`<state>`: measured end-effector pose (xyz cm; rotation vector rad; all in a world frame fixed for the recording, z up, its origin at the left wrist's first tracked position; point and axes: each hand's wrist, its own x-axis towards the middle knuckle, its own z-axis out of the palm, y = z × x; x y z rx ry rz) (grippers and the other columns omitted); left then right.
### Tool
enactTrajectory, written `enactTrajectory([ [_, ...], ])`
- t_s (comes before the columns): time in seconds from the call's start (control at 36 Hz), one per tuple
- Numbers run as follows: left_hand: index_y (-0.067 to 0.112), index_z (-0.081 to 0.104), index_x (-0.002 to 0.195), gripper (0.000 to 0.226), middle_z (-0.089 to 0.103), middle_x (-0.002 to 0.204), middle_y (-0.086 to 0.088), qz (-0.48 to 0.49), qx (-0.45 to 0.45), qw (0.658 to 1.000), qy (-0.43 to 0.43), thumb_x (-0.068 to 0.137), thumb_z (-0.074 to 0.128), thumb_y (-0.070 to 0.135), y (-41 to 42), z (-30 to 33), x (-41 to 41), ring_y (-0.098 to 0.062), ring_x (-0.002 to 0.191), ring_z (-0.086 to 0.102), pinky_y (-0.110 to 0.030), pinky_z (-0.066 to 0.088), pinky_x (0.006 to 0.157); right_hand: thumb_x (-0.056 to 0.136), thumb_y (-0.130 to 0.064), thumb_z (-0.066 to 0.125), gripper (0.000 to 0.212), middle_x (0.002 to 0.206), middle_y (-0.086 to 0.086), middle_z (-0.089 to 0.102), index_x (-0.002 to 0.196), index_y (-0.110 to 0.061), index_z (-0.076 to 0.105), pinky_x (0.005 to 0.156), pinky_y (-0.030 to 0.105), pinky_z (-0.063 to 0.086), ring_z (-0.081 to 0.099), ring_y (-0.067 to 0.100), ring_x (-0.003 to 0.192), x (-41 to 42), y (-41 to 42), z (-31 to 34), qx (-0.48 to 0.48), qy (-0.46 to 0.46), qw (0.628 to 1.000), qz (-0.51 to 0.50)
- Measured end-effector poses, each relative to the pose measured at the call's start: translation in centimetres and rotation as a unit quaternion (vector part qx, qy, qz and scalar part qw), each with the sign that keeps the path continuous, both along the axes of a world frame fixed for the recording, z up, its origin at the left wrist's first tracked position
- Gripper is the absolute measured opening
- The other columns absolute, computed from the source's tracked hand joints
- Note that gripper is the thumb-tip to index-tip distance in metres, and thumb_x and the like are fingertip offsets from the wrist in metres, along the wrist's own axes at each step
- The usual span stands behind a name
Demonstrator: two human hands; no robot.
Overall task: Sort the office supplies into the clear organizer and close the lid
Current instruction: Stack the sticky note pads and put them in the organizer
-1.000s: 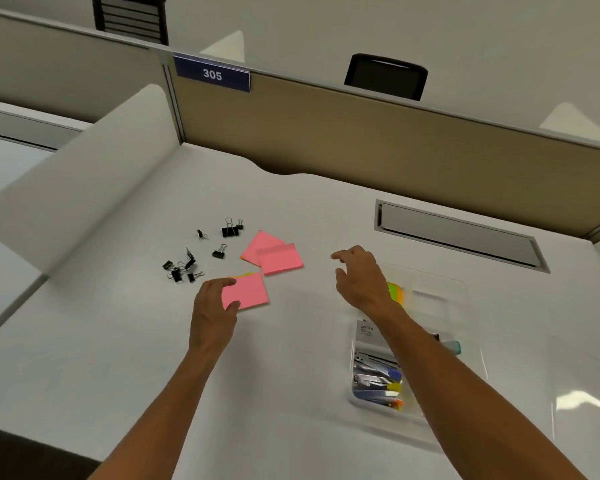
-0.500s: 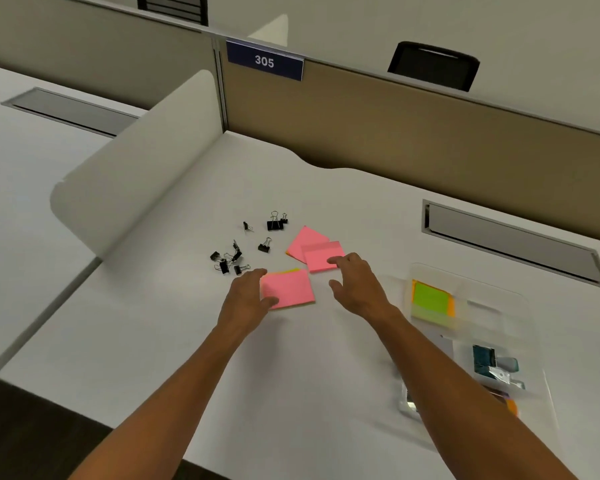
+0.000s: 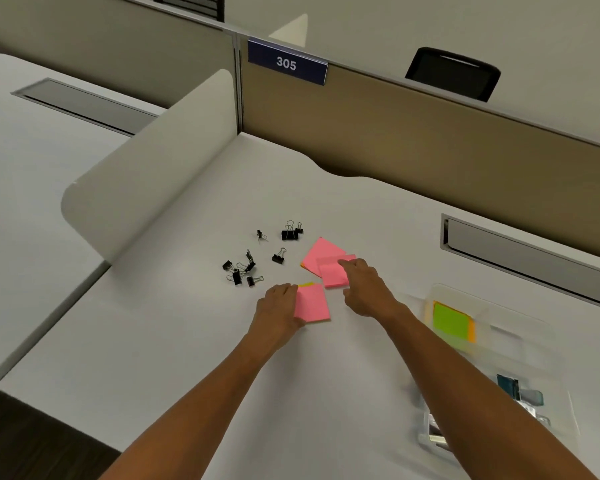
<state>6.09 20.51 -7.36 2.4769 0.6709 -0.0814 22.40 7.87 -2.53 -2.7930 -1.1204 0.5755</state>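
Sticky notes are what I see both hands on: my left hand (image 3: 278,311) is closed on the left edge of a pink pad (image 3: 312,303) near me, which shows a yellow strip at its far edge. My right hand (image 3: 364,289) reaches onto two overlapping pink pads (image 3: 326,259), forefinger stretched across the upper one, other fingers curled; whether it grips I cannot tell. Black binder clips (image 3: 253,259) lie scattered to the left on the white desk (image 3: 187,341). At right sits the clear organizer (image 3: 520,344), a green pad (image 3: 451,320) in its far compartment. One sign (image 3: 286,62) on the partition reads "305".
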Motion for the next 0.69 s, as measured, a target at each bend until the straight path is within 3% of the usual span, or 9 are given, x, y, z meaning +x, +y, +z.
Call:
enactTrajectory([
  [0.31,0.017,0.033,0.144,0.077,0.042,0.142,-0.004,-0.034,0.063,0.997,0.034,0.08,0.073,0.031,0.7,-0.1,0.6,-0.027,0.127,0.039,-0.039,0.039,0.094,0.09,-0.012,0.06,0.082,0.162,0.007,0.014,0.156,-0.019,0.013,0.108,0.049,0.036,0.032,0.039,0.137,2.8,3.1,-1.5,-0.056,0.011,0.998,0.007],
  [0.47,0.017,0.037,0.142,0.073,0.044,0.137,-0.004,-0.038,0.07,0.996,0.025,0.08,0.074,0.03,0.6,-0.1,0.6,-0.027,0.123,0.042,-0.039,0.04,0.091,0.089,-0.034,0.07,0.094,0.164,0.004,0.009,0.157,-0.021,0.006,0.111,0.05,0.03,0.021,0.036,0.144,3.2,4.4,-1.8,-0.094,0.008,0.995,0.028],
  [0.58,0.017,0.035,0.142,0.077,0.041,0.134,-0.007,-0.029,0.077,0.996,0.025,0.077,0.076,0.029,0.3,0.4,0.5,-0.028,0.117,0.044,-0.039,0.043,0.09,0.093,-0.027,0.065,0.089,0.164,0.004,0.007,0.157,-0.021,0.004,0.113,0.052,0.026,0.014,0.031,0.148,3.3,4.4,-2.0,-0.109,0.005,0.993,0.052],
  [0.69,0.016,0.032,0.143,0.081,0.038,0.129,-0.01,-0.023,0.096,0.995,0.02,0.076,0.077,0.028,-0.2,1.1,0.6,-0.028,0.109,0.043,-0.037,0.046,0.087,0.093,-0.016,0.059,0.082,0.161,0.009,0.017,0.157,-0.021,0.008,0.111,0.051,0.031,0.023,0.032,0.144,3.5,4.0,-2.0,-0.116,-0.009,0.991,0.065],
])
